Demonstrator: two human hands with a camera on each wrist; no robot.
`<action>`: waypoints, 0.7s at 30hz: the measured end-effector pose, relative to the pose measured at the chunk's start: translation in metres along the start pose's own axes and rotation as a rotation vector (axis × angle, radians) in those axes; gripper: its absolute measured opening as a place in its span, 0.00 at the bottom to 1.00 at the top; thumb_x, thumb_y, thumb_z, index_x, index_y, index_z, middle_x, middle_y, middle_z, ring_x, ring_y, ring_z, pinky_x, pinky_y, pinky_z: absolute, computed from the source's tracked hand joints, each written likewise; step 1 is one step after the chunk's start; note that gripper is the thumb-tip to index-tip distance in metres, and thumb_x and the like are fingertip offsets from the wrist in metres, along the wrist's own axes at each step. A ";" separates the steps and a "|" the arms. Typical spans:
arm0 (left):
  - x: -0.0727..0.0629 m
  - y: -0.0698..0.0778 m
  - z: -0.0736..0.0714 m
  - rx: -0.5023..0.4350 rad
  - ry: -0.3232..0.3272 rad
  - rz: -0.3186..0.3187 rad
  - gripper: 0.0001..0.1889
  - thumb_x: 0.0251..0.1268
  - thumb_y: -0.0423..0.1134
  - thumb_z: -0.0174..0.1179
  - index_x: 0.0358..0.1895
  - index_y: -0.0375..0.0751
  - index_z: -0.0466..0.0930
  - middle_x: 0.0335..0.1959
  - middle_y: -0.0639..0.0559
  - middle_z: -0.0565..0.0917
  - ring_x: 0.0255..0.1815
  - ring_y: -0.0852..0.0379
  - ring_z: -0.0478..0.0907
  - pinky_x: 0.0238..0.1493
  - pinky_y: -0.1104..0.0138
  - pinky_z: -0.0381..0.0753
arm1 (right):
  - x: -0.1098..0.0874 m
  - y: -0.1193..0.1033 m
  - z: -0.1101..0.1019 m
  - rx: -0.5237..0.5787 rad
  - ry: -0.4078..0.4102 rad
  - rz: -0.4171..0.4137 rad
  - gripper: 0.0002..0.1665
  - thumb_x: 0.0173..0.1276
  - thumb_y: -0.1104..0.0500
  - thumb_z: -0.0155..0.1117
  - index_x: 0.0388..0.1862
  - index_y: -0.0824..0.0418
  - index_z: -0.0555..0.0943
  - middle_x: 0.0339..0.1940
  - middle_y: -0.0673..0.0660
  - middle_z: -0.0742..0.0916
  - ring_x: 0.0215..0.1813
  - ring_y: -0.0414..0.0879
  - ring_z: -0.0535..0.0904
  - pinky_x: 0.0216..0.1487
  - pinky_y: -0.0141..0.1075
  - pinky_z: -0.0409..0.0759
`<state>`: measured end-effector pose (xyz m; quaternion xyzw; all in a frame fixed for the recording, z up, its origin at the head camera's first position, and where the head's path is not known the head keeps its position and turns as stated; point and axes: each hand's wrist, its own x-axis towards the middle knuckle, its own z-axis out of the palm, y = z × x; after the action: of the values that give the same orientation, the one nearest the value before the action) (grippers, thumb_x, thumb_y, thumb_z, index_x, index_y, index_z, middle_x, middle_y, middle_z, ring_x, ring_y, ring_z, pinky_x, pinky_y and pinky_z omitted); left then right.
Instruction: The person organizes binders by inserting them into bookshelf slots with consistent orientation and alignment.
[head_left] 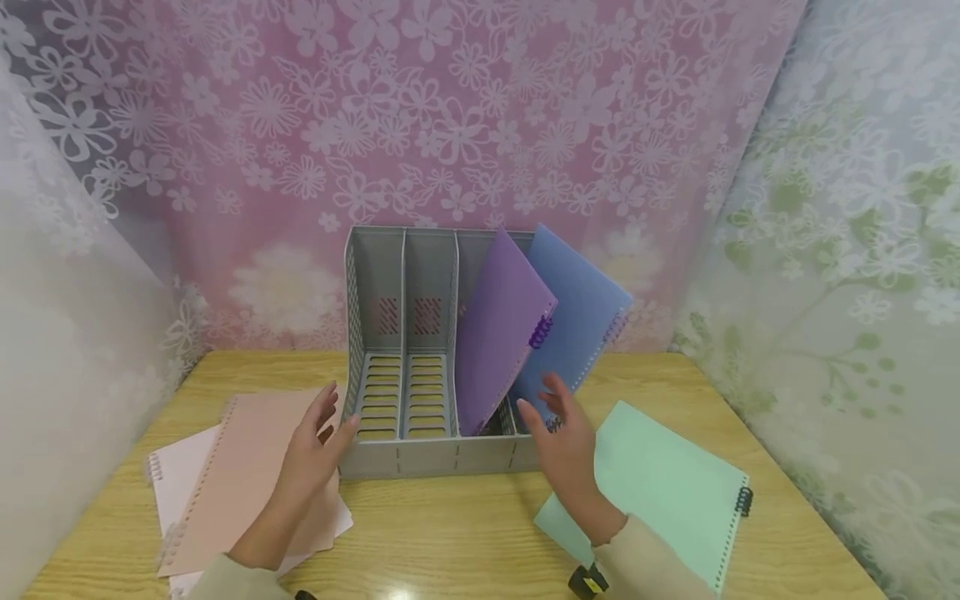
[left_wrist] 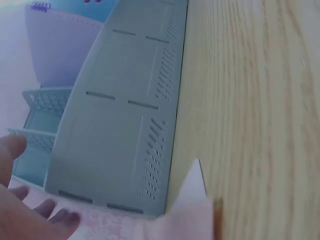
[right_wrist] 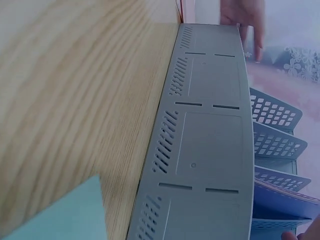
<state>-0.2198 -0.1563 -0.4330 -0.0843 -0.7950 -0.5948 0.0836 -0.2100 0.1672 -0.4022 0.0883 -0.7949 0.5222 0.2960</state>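
A grey file organizer [head_left: 427,458] with upright dividers stands in the middle of the table. A purple spiral notebook [head_left: 498,333] leans in its third compartment from the left, and a blue spiral notebook [head_left: 577,308] tilts to the right in the rightmost one. My left hand [head_left: 313,446], fingers apart and holding nothing, is at the organizer's left front corner, over a peach notebook [head_left: 247,475]. At the right front corner my right hand [head_left: 566,454] has its fingers loosely bent, overlapping the blue notebook's lower end in the head view. In the left wrist view, the organizer's front wall [left_wrist: 115,125] fills the middle.
Under the peach notebook lies a pale pink one [head_left: 180,458]. A mint green spiral notebook [head_left: 667,492] lies flat at the right, partly beneath my right forearm in the head view. Behind the wooden table [head_left: 442,533] hangs a pink floral curtain [head_left: 465,108], with pale cloth at both sides.
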 end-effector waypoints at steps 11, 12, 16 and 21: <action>-0.012 0.030 0.025 -0.073 0.194 0.205 0.31 0.72 0.33 0.55 0.73 0.34 0.53 0.71 0.42 0.62 0.72 0.46 0.58 0.66 0.77 0.64 | -0.005 0.003 -0.028 0.000 0.085 -0.149 0.30 0.64 0.71 0.66 0.65 0.71 0.72 0.55 0.61 0.83 0.52 0.49 0.81 0.54 0.21 0.75; -0.013 0.032 0.028 -0.089 0.181 0.208 0.31 0.72 0.33 0.56 0.73 0.33 0.54 0.70 0.42 0.62 0.72 0.45 0.58 0.65 0.79 0.64 | -0.004 0.003 -0.031 0.007 0.088 -0.153 0.29 0.64 0.72 0.65 0.65 0.71 0.72 0.54 0.60 0.83 0.52 0.47 0.82 0.54 0.22 0.76; -0.019 0.042 0.041 -0.144 0.108 0.204 0.30 0.70 0.33 0.58 0.71 0.34 0.56 0.68 0.43 0.63 0.69 0.44 0.61 0.63 0.79 0.67 | -0.006 0.007 -0.043 0.023 0.102 -0.172 0.29 0.63 0.75 0.64 0.64 0.71 0.72 0.51 0.62 0.84 0.50 0.38 0.81 0.54 0.21 0.76; -0.028 0.054 0.056 -0.163 -0.003 0.182 0.28 0.70 0.33 0.58 0.68 0.33 0.60 0.67 0.41 0.66 0.66 0.41 0.66 0.63 0.70 0.72 | -0.009 0.009 -0.063 0.019 0.120 -0.084 0.23 0.65 0.73 0.63 0.60 0.68 0.77 0.46 0.56 0.87 0.45 0.31 0.82 0.47 0.20 0.78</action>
<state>-0.1817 -0.0884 -0.4049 -0.1635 -0.7332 -0.6475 0.1287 -0.1828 0.2253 -0.3962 0.0926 -0.7664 0.5211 0.3640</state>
